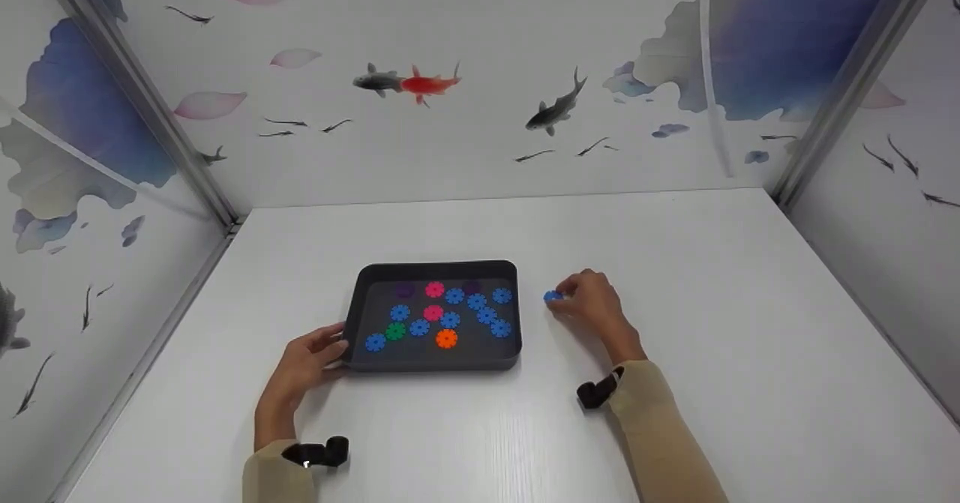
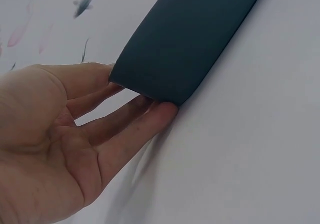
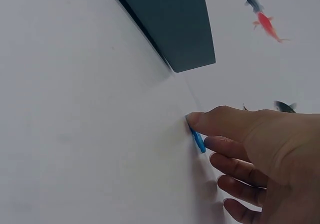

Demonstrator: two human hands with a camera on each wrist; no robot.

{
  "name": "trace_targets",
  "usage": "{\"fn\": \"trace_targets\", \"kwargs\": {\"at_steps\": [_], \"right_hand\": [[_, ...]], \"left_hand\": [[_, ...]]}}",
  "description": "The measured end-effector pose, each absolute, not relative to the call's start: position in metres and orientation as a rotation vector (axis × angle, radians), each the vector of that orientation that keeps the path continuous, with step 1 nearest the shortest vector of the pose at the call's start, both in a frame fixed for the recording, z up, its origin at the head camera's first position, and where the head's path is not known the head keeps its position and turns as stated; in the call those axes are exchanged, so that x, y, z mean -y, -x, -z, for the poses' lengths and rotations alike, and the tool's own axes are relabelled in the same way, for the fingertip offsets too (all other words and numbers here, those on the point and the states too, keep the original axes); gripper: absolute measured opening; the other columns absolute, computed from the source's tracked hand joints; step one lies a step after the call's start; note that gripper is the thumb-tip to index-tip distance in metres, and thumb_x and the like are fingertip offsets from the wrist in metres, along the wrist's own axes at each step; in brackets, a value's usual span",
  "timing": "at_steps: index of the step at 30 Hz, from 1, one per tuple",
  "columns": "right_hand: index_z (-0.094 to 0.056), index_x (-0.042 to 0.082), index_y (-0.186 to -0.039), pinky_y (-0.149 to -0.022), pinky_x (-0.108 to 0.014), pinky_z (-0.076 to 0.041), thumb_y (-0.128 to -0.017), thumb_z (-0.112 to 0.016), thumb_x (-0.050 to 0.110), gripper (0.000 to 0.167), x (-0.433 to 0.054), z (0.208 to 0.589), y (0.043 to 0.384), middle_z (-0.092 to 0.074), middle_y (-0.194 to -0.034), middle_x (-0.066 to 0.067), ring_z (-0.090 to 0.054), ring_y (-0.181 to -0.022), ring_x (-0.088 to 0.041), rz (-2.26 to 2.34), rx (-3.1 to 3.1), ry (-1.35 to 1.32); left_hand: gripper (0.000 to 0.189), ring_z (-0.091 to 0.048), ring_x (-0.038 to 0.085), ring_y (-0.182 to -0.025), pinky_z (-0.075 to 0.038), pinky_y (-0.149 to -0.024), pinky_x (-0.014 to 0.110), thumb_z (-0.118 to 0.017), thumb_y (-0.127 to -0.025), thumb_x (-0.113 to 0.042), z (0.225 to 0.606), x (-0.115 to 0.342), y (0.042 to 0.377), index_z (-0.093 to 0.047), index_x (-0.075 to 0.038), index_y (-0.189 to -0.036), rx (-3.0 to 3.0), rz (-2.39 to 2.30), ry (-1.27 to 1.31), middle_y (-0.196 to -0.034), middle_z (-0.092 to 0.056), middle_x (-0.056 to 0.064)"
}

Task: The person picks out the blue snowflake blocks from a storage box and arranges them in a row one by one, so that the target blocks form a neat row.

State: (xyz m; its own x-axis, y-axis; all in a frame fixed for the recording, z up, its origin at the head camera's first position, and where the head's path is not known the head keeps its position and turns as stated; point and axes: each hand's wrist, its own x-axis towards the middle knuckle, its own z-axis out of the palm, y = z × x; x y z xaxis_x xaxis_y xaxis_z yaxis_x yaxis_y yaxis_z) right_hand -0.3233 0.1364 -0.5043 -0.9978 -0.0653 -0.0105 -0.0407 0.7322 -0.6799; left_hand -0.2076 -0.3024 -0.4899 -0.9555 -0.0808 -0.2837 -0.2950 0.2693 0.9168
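The right hand (image 1: 596, 304) is pinching a blue disc (image 1: 553, 296) between thumb and forefinger, the grip nearly closed around its thin edge. The other three fingers are curving loosely behind, slightly apart. The disc is tilting, just off the tray's right side; whether it is touching the table is hard to tell. The left hand (image 1: 300, 364) is resting against the outer left end of the tray (image 1: 435, 364), thumb and fingers loosely spread, their tips touching its wall and lower edge.

The right wrist is bending inward, with the forearm slanting up from the lower right in a beige sleeve (image 1: 667, 428). The left forearm is rising more steeply, and the left hand is leaning toward the tray. A small black camera is sitting on each wrist.

The dark tray is lying flat on the white table (image 1: 675, 263), holding scattered notched discs: nine blue, two pink, two dark purple, one green (image 1: 395, 331) and one orange (image 1: 446, 339). Beyond, the back wall (image 1: 480, 151) is showing painted fish and petals.
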Motion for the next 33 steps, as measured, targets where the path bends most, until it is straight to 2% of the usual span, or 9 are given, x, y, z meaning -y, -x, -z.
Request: {"fn": "trace_targets", "kwargs": {"at_steps": [7,10,21,28,33], "right_hand": [[-0.072,0.005,-0.118,-0.098,-0.047,-0.052,-0.086,-0.078,0.027,0.039,-0.129,0.488,0.320,-0.064,-0.118,-0.016,-0.056,-0.115,-0.033,1.211,-2.860,0.160],[-0.071,0.006,-0.119,-0.098,-0.046,-0.054,-0.087,-0.078,0.029,0.039,-0.123,0.478,0.316,-0.064,-0.119,-0.014,-0.058,-0.117,-0.033,1.268,-2.837,0.227],[-0.073,0.012,-0.119,-0.094,-0.044,-0.056,-0.085,-0.080,0.032,0.040,-0.102,0.465,0.305,-0.062,-0.118,-0.011,-0.058,-0.114,-0.031,1.265,-2.774,0.383],[-0.074,0.009,-0.117,-0.096,-0.046,-0.054,-0.083,-0.082,0.032,0.041,-0.086,0.468,0.300,-0.060,-0.117,-0.014,-0.056,-0.113,-0.034,1.269,-2.785,0.443],[-0.073,0.011,-0.119,-0.092,-0.045,-0.055,-0.081,-0.084,0.034,0.046,-0.080,0.471,0.296,-0.055,-0.119,-0.014,-0.055,-0.110,-0.032,1.182,-2.780,0.437]], "left_hand": [[0.052,-0.049,0.043,-0.137,-0.050,-0.110,0.048,-0.054,-0.104,-0.011,0.489,0.303,0.208,-0.039,-0.005,-0.153,-2.320,-1.778,0.341,-0.155,-0.039,0.027],[0.052,-0.048,0.044,-0.138,-0.049,-0.110,0.049,-0.053,-0.104,-0.011,0.488,0.303,0.207,-0.039,-0.005,-0.153,-2.318,-1.780,0.330,-0.156,-0.038,0.027],[0.050,-0.051,0.042,-0.136,-0.052,-0.107,0.046,-0.055,-0.103,-0.009,0.490,0.303,0.207,-0.043,-0.005,-0.151,-2.331,-1.775,0.365,-0.154,-0.043,0.025],[0.050,-0.047,0.043,-0.139,-0.052,-0.108,0.047,-0.055,-0.103,-0.011,0.491,0.305,0.205,-0.042,-0.004,-0.151,-2.318,-1.784,0.374,-0.155,-0.041,0.026],[0.051,-0.043,0.044,-0.142,-0.050,-0.108,0.049,-0.056,-0.103,-0.012,0.490,0.304,0.205,-0.042,-0.002,-0.151,-2.303,-1.795,0.369,-0.155,-0.039,0.027]]}}
